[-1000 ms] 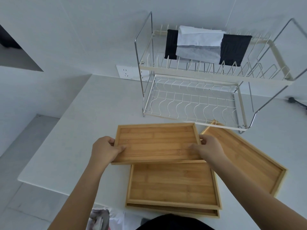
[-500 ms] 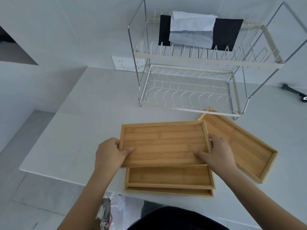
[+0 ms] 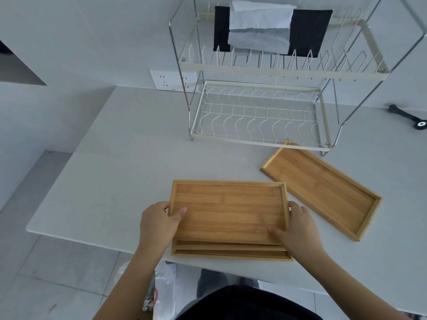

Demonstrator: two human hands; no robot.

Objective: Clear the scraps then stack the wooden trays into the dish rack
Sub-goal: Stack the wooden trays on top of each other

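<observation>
A wooden tray (image 3: 227, 211) lies on top of a stack of two more trays (image 3: 231, 251) at the table's near edge. My left hand (image 3: 159, 224) grips its left short side, thumb over the rim. My right hand (image 3: 298, 232) grips its right short side, thumb inside the tray. A separate wooden tray (image 3: 323, 189) lies slanted on the table to the right, one corner at the foot of the dish rack (image 3: 258, 144). The two-tier wire rack stands at the back; its lower tier holds nothing. No scraps are visible on the trays.
Black and white cloths (image 3: 265, 28) hang over the rack's upper tier. A wall socket (image 3: 173, 80) sits left of the rack. A black tool (image 3: 407, 116) lies at the far right. A plastic bag (image 3: 161, 294) is on the floor below the table edge.
The held tray has come down and toward me, now resting over the stack and covering it almost fully. Both hands keep their grip on its short sides.
</observation>
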